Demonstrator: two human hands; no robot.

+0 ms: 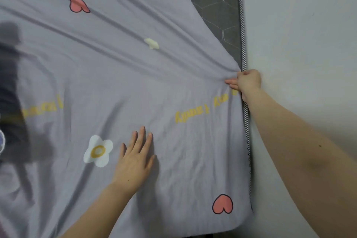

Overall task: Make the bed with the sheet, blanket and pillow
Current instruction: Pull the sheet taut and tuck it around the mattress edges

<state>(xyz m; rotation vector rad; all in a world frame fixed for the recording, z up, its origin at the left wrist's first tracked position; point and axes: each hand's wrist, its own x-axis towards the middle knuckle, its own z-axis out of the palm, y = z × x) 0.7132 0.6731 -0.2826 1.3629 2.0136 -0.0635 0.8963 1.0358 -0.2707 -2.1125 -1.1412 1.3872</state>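
Note:
A lilac sheet (116,75) printed with hearts, flowers and yellow lettering covers most of the mattress. My right hand (248,81) grips the sheet's edge at the mattress's right side, against the wall, and folds fan out from that grip across the cloth. My left hand (135,158) lies flat on the sheet with its fingers straight, pressing it down near a white flower. The grey quilted mattress (218,6) is bare at the upper right, where the sheet does not reach. No blanket or pillow is in view.
A pale wall (299,35) runs along the bed's right side, tight against the striped mattress edge (246,121). A dark blurred shape (11,102) lies over the sheet at the left. The mattress's near corner is at the bottom right.

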